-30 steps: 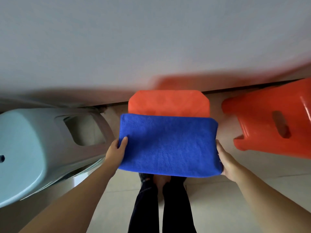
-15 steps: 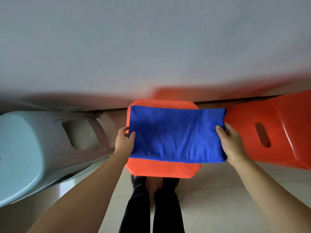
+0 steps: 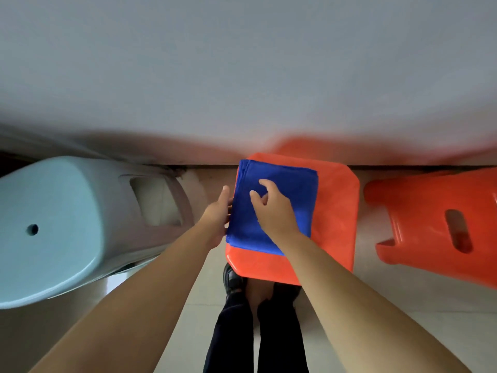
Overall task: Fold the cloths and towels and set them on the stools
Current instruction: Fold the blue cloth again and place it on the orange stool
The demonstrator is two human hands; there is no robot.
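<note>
Right now we stand over an orange stool [image 3: 333, 224] in the centre of the frame, and a folded blue cloth [image 3: 285, 189] lies on the left half of its seat, its left edge about level with the seat's left edge. Our right hand [image 3: 271, 208] lies on top of the cloth from the lower right, fingers loosely spread and slightly bent, thumb out to the left; whether the fingertips press the fabric or only touch it, we cannot tell. Our left hand [image 3: 216, 216] sits against the cloth's left edge, thumb pointing up toward the top of the frame; the other fingers are hidden at the edge of the cloth, so we cannot tell whether they pinch it or only touch it. The bare orange seat shows to the right of the cloth and along its lower edge.

At the left of the frame lies a pale blue stool [image 3: 51, 227] on its side, its round-holed top facing us. At the right edge a second orange stool [image 3: 430, 227] lies tipped over, with a slot in its side. Below the centre stool we see our dark trouser legs [image 3: 255, 335] and shoes [image 3: 232, 281] on the pale tiled floor [image 3: 403, 305]. A grey wall [image 3: 242, 76] fills the upper half of the frame.
</note>
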